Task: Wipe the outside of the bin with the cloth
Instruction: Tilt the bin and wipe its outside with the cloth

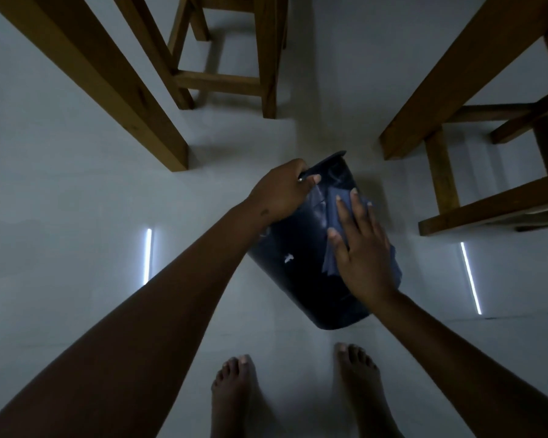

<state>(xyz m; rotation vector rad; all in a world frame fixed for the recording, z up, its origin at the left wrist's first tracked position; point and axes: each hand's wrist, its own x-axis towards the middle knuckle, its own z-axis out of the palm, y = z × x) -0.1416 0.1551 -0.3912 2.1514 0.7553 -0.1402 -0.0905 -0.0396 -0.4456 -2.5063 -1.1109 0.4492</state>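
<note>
A dark blue bin lies tilted over the pale floor, its rim pointing away from me. My left hand grips the rim at the far end, thumb over the edge. My right hand lies flat on the bin's upper side, fingers spread, pressing a blue cloth against the wall. Cloth edges stick out under the palm on the left and the right. A small pale mark shows on the bin's side left of the cloth.
Wooden table legs slant in at the left and at the right. A wooden stool stands behind, another stool at the right. My bare feet are below the bin. Light strips reflect on the floor.
</note>
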